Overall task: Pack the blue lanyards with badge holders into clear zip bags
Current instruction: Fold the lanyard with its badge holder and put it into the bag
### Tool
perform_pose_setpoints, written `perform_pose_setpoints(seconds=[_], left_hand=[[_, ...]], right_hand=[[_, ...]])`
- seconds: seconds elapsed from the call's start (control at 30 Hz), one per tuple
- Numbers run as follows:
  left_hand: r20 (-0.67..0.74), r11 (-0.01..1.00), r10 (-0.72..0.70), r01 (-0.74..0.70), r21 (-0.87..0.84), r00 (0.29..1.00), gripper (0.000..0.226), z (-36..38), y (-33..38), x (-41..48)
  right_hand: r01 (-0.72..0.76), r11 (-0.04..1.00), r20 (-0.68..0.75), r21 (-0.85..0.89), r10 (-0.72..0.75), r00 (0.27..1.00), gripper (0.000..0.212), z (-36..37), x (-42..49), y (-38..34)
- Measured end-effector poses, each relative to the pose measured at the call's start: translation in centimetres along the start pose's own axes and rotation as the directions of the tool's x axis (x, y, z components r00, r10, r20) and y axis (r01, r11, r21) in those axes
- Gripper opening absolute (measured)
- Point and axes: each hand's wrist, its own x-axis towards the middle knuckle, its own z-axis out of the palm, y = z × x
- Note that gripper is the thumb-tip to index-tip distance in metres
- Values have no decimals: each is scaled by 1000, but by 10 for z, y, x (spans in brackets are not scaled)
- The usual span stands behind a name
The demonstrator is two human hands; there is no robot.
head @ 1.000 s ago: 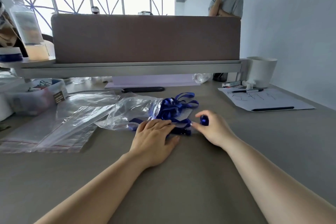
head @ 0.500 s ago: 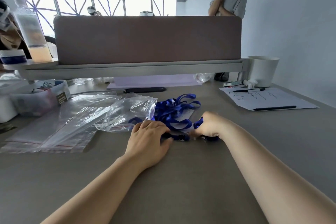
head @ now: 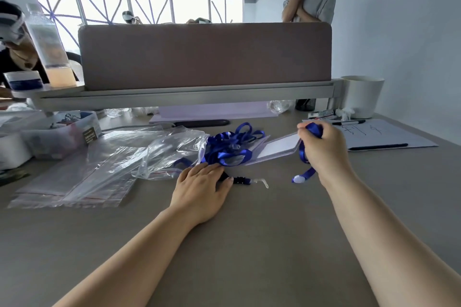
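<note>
With the right hand curled round a lanyard, badge holder just left of its fingers, and the left hand flat, fingers together, against the pile, pull slowly so one frees for the bag.

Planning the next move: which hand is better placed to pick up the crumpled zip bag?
Left, probably. The left hand rests flat right beside the bag; the right hand is farther off and grips a lanyard.
</note>
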Motion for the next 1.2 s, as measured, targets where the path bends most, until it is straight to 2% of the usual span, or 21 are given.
perform_pose_setpoints(seconds=[0.1, 0.17, 0.2, 0.27, 0.3, 0.4, 0.47, 0.5, 0.57, 0.77, 0.83, 0.9, 0.97, 1.1, 1.2], left_hand=[[-97, 988, -29, 13, -156, 995, 39, -5, 1, -1], [-182, 933, -75, 5, -359, 980, 36, -10, 3, -1], [-180, 868, -114, 10, -497, 977, 37, -14, 5, -2], [-66, 645, -201, 81, -759, 977, 35, -21, 8, -4], [-3, 538, -230, 125, -834, 973, 29, -25, 9, -5], [96, 307, -308, 194, -932, 947, 14, -27, 4, -5], [136, 183, -363, 213, -960, 922, 20, -28, -2, -2], [137, 152, -381, 208, -966, 914, 21, -28, -4, -1], [98, 163, -411, 179, -970, 906, 18, -30, -6, -1], [-104, 295, -495, 55, -954, 863, 21, -31, -7, -2], [-127, 354, -453, 48, -934, 882, 32, -30, -4, -4], [-147, 455, -350, 31, -890, 925, 47, -26, 1, -7], [-146, 533, -243, 6, -846, 959, 52, -20, 7, -9], [-166, 597, -199, -15, -802, 966, 38, -19, 13, -8], [-169, 596, -200, -17, -803, 965, 37, -21, 13, -8]], right_hand=[[127, 991, -47, 49, -124, 991, 18, 1, -4, -4], [133, 987, 26, 89, -135, 990, 18, 6, -8, -4], [132, 986, 86, 100, -140, 986, 18, 9, -10, -4], [141, 984, 200, 109, -161, 966, 16, 16, -16, -3], [143, 984, 245, 110, -167, 955, 14, 18, -18, -2], [143, 985, 367, 92, -168, 915, 11, 24, -22, 3], [150, 987, 416, 56, -160, 895, 12, 26, -23, 5], [149, 988, 419, 45, -154, 895, 13, 26, -23, 6], [132, 989, 401, 67, -148, 904, 16, 26, -23, 5], [51, 976, 406, 212, -136, 904, 13, 24, -22, 1], [3, 947, 438, 323, -152, 886, 17, 27, -24, -2], [-57, 898, 464, 437, -171, 869, 22, 30, -28, -7], [-103, 857, 485, 505, -183, 855, 22, 32, -31, -11], [-108, 876, 532, 471, -184, 827, 17, 31, -32, -12], [8, 947, 573, 321, -201, 794, 18, 30, -33, -8]])
